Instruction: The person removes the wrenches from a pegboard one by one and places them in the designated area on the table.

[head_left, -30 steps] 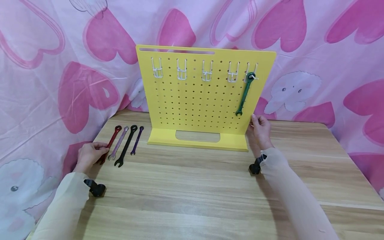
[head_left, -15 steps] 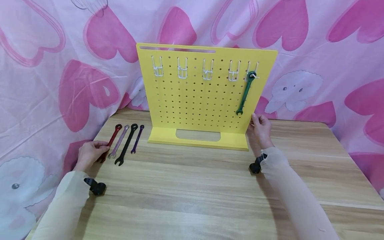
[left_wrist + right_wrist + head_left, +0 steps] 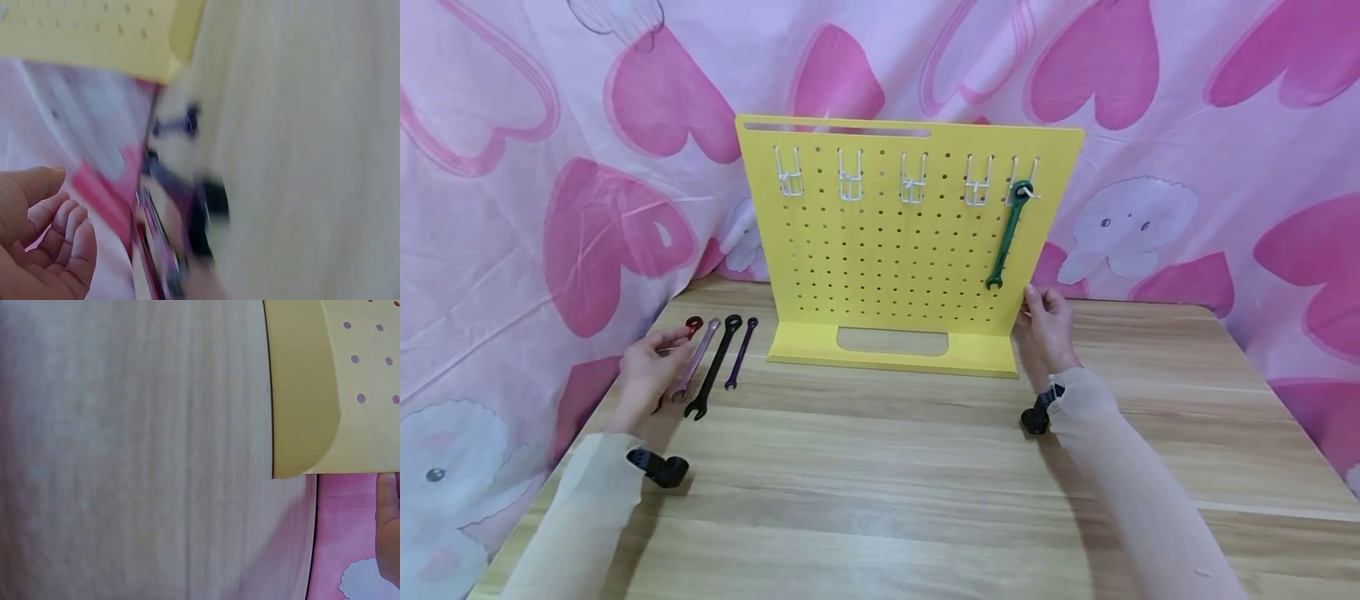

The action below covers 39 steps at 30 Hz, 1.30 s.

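My left hand (image 3: pixel 649 371) is over the red combination wrench (image 3: pixel 694 322), covering its middle in the head view. In the left wrist view the loosely curled fingers (image 3: pixel 81 250) hold nothing, and the wrenches lie beyond them. Beside the red one are a pinkish-silver wrench (image 3: pixel 698 358), a black wrench (image 3: pixel 716 367) and a small purple wrench (image 3: pixel 742 353). With my right hand (image 3: pixel 1051 327) I hold the lower right edge of the yellow pegboard (image 3: pixel 887 267); some fingers are hidden behind it. A green wrench (image 3: pixel 1009 233) hangs from the rightmost hook.
Several white wire hooks (image 3: pixel 913 179) line the board's upper part. The board stands on a flat yellow foot (image 3: pixel 895 360) with a cut-out. A pink heart-patterned cloth (image 3: pixel 647 250) hangs behind and left of the wooden table (image 3: pixel 865 483).
My left hand has let go of the red wrench's shaft and moved up and to the right. The wrench stays on the table. My right hand has stayed at the board's edge.
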Tool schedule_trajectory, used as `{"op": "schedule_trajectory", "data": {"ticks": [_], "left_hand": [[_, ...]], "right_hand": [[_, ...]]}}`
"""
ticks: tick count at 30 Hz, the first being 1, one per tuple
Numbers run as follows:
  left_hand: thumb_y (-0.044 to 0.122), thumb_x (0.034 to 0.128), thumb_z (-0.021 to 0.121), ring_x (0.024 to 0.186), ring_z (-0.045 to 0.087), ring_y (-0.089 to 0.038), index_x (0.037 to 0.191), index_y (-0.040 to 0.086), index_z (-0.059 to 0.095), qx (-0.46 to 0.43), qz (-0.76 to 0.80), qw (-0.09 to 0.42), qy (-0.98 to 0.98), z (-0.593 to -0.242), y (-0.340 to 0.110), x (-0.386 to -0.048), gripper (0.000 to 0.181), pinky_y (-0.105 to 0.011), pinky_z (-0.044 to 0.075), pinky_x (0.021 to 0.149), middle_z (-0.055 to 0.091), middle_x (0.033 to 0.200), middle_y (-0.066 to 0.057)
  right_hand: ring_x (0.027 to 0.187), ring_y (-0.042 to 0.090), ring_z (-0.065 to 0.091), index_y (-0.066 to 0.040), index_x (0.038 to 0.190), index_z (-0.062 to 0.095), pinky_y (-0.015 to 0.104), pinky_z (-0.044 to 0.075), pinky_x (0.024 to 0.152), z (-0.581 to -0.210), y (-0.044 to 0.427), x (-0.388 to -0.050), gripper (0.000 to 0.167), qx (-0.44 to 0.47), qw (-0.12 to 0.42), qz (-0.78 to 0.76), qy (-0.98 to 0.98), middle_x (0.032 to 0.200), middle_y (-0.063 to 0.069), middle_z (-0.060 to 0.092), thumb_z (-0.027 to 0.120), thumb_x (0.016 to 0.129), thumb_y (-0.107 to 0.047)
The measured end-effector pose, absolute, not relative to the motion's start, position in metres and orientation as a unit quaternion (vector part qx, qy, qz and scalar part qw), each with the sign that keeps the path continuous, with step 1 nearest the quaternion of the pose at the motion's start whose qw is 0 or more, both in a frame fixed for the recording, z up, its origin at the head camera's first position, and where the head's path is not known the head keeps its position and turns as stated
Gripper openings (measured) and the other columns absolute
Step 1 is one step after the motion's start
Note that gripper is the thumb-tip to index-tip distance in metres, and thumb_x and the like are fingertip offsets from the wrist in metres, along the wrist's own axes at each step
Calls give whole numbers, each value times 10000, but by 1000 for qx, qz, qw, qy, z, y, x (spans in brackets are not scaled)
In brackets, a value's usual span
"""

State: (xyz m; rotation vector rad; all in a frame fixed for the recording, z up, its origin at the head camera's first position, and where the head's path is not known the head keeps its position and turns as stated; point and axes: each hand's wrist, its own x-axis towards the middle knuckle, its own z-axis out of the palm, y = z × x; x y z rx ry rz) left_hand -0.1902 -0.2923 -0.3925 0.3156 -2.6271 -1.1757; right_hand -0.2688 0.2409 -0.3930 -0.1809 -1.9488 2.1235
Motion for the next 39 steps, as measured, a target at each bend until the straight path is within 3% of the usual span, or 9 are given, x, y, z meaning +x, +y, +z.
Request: {"op": "schedule_trajectory", "data": {"ticks": [2,6,12,15,23,32,39], "left_hand": [[261,905,625,697,483,165,1205,-6,611,90,-436,136,-885,-390,-280,-193,401,-73,442,574,672,1028,-99],[239,908,628,767,502,119,1186,-3,622,60,-464,154,-870,-386,-255,-197,368,-37,421,637,655,982,3],[157,897,643,767,515,116,1153,-41,625,21,-507,160,-847,-381,-220,-202,325,-43,430,675,654,1078,-223],[104,882,654,767,530,108,1136,-64,622,0,-536,154,-830,-378,-203,-204,306,-47,442,690,641,1079,-267],[97,871,667,811,572,49,1153,-33,616,-29,-582,121,-804,-378,-161,-212,315,-79,478,720,644,1103,-242],[85,862,672,942,626,-218,1160,-22,607,-53,-626,90,-772,-379,-108,-220,323,-138,500,767,653,1121,-184],[56,861,666,983,629,-279,1155,-32,610,-85,-648,82,-752,-374,-72,-224,312,-201,511,823,653,1114,-192]], "right_hand": [[870,145,583,83,1019,527,165,539,710,-393,241,-269,270,-65,124,731,-668,901,36,583,509,964,-181],[869,146,574,73,1009,529,142,534,689,-395,241,-269,247,-63,123,732,-667,898,36,581,502,968,-169],[889,163,575,74,1009,529,166,542,721,-396,241,-270,253,-64,124,729,-670,894,33,585,505,967,-174],[896,163,581,75,1006,528,199,547,765,-396,242,-270,255,-65,124,728,-671,896,27,589,506,966,-177],[873,163,589,65,978,536,228,555,769,-396,242,-271,238,-75,128,730,-667,879,30,587,516,959,-171],[860,137,593,69,990,538,217,551,763,-396,243,-270,245,-74,133,728,-668,886,31,590,517,959,-173],[853,132,596,63,977,547,234,552,779,-395,242,-272,237,-69,135,729,-668,877,26,596,519,957,-171]]}}
